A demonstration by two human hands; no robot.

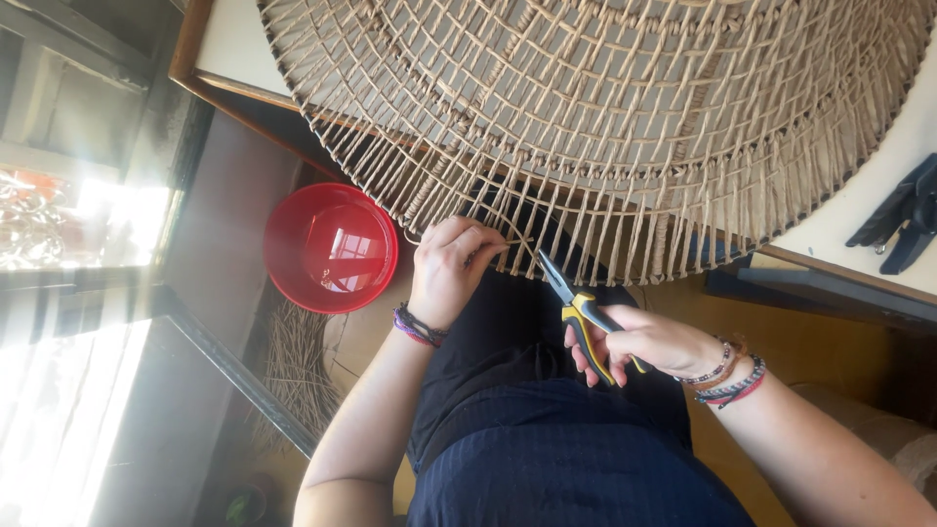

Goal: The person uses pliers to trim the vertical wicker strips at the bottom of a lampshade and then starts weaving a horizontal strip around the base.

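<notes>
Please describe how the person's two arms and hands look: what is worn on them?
Both forearms are bare, with no sleeves or gloves. The left hand has purple and dark cord bracelets at the wrist. The right hand has beaded bracelets, dark, pale and red.

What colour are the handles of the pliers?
Black and yellow pliers, held in the right hand; head view.

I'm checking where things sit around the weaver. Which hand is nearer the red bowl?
Left. The left hand pinches a strand just beside the red bowl; the right hand, holding pliers, is farther off.
</notes>
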